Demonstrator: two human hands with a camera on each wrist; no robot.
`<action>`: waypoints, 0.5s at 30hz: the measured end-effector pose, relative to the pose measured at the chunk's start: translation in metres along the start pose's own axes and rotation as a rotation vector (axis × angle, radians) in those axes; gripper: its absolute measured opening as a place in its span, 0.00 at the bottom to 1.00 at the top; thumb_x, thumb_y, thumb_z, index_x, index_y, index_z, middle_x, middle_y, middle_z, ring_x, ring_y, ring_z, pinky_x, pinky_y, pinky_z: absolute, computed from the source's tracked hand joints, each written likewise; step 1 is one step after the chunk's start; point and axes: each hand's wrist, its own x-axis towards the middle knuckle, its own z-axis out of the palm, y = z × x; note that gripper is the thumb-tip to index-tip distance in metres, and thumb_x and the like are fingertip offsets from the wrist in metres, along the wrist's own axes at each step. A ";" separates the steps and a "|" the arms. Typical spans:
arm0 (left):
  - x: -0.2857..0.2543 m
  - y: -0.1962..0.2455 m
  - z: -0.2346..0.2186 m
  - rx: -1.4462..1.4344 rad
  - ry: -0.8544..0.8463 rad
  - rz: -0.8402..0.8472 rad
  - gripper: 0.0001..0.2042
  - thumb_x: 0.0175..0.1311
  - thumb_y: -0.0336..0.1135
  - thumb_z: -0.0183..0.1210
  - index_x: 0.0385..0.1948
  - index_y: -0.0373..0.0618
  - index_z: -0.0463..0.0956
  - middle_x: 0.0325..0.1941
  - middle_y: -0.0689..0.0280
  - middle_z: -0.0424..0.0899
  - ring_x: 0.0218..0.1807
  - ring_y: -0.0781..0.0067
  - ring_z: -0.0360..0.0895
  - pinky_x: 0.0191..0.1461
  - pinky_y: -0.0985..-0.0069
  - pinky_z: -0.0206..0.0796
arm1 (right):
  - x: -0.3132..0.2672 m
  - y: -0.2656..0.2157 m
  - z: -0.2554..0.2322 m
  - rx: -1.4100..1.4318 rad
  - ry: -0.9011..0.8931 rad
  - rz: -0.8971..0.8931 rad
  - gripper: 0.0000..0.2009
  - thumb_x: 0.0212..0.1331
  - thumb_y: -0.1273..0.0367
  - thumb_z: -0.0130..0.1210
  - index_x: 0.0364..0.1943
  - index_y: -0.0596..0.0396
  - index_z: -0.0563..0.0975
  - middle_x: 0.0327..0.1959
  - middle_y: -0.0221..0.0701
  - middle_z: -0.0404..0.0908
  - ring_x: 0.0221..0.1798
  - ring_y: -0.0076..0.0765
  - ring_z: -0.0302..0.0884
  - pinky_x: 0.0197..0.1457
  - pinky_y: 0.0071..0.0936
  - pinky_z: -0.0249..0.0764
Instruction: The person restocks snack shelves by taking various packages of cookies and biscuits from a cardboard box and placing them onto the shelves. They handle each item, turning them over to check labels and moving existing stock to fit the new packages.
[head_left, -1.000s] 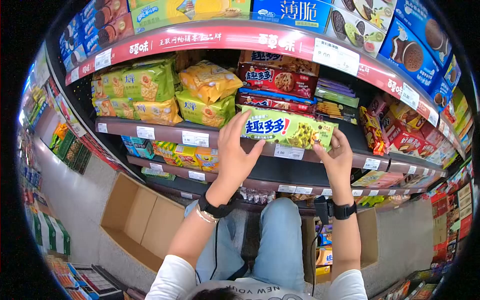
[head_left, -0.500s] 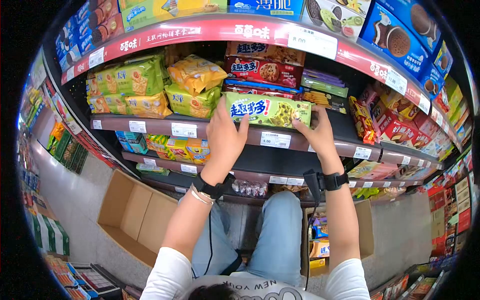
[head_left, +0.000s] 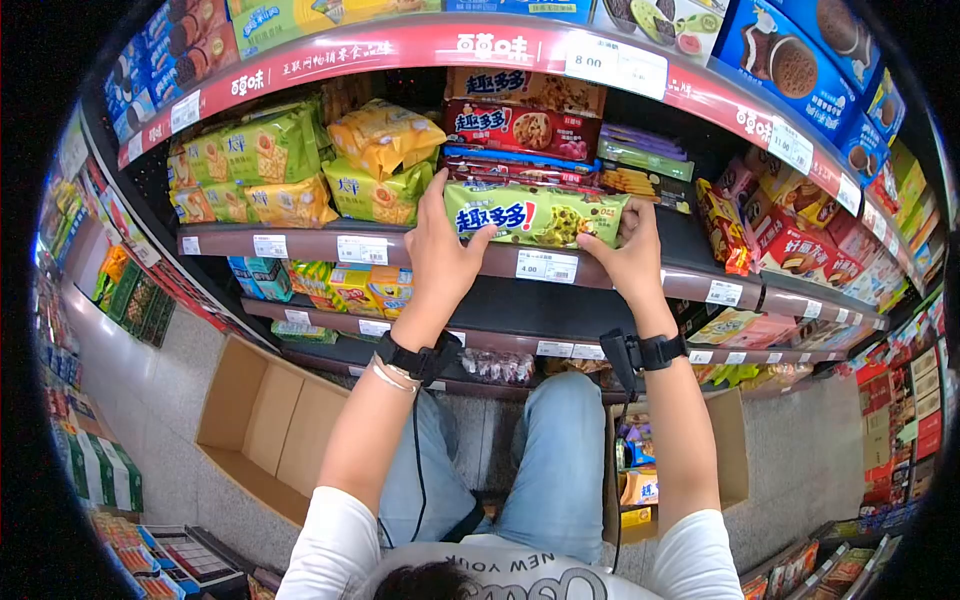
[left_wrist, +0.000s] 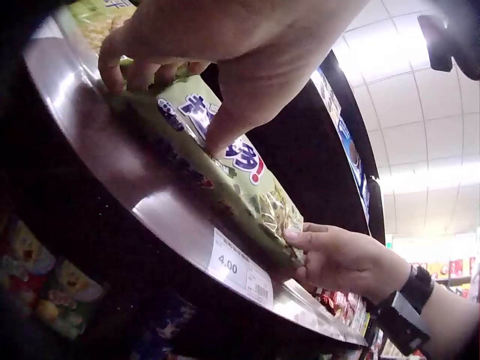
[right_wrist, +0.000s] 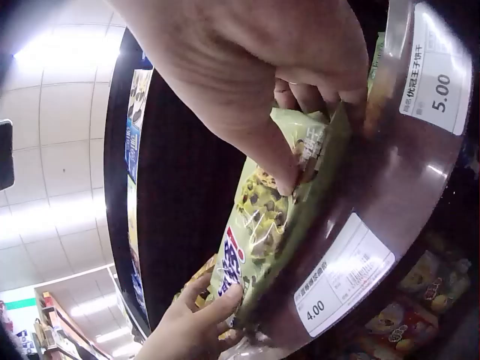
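Note:
A green cookie pack (head_left: pixel 535 215) stands at the front edge of the middle shelf, just above the 4.00 price tag (head_left: pixel 546 266). My left hand (head_left: pixel 440 250) grips its left end, thumb on the printed front. Its right end is pinched by my right hand (head_left: pixel 632 258). In the left wrist view the pack (left_wrist: pixel 217 150) lies along the shelf lip between both hands; in the right wrist view the right thumb presses the pack's face (right_wrist: pixel 262 217). Red cookie packs (head_left: pixel 520 130) are stacked directly behind it.
Green and yellow cracker packs (head_left: pixel 245 160) sit left on the same shelf, red and purple packs (head_left: pixel 800 245) right. An open cardboard box (head_left: pixel 270 410) is on the floor at left; another box (head_left: pixel 728 440), holding packs, is at right.
Both hands and the green pack have shifted left in the head view, along with the shelf scene. The pack now sits closer against the stack behind, still held at both ends.

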 end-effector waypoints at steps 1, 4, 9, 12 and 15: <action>0.000 0.001 0.000 0.017 0.016 0.008 0.38 0.47 0.36 0.67 0.60 0.41 0.54 0.58 0.50 0.67 0.59 0.50 0.66 0.56 0.60 0.59 | 0.001 0.002 0.001 -0.028 0.005 0.001 0.29 0.39 0.75 0.69 0.46 0.60 0.62 0.40 0.43 0.77 0.45 0.36 0.78 0.47 0.28 0.73; 0.001 0.002 0.001 0.063 0.046 0.026 0.38 0.45 0.35 0.69 0.59 0.40 0.57 0.56 0.49 0.70 0.56 0.49 0.69 0.57 0.63 0.62 | 0.003 0.001 0.002 -0.130 0.020 -0.008 0.30 0.39 0.74 0.69 0.46 0.60 0.62 0.40 0.44 0.76 0.45 0.39 0.78 0.48 0.28 0.73; 0.001 0.003 0.001 0.121 0.043 0.012 0.37 0.46 0.38 0.68 0.59 0.41 0.58 0.58 0.53 0.69 0.58 0.51 0.67 0.56 0.61 0.61 | 0.006 -0.004 0.004 -0.171 -0.007 0.028 0.31 0.41 0.75 0.68 0.48 0.62 0.60 0.44 0.41 0.74 0.48 0.34 0.76 0.50 0.26 0.73; 0.004 0.003 0.001 0.134 0.023 0.010 0.36 0.47 0.38 0.67 0.59 0.43 0.58 0.59 0.55 0.68 0.59 0.53 0.67 0.55 0.61 0.60 | 0.005 -0.007 0.006 -0.182 0.004 0.019 0.31 0.41 0.75 0.69 0.48 0.62 0.60 0.44 0.42 0.74 0.47 0.34 0.76 0.49 0.26 0.74; 0.005 -0.001 0.004 0.171 0.038 0.024 0.36 0.47 0.38 0.67 0.59 0.44 0.59 0.59 0.56 0.69 0.59 0.54 0.67 0.54 0.62 0.61 | 0.004 -0.008 0.007 -0.203 0.024 -0.012 0.31 0.40 0.75 0.69 0.48 0.62 0.60 0.43 0.43 0.74 0.46 0.34 0.77 0.48 0.26 0.74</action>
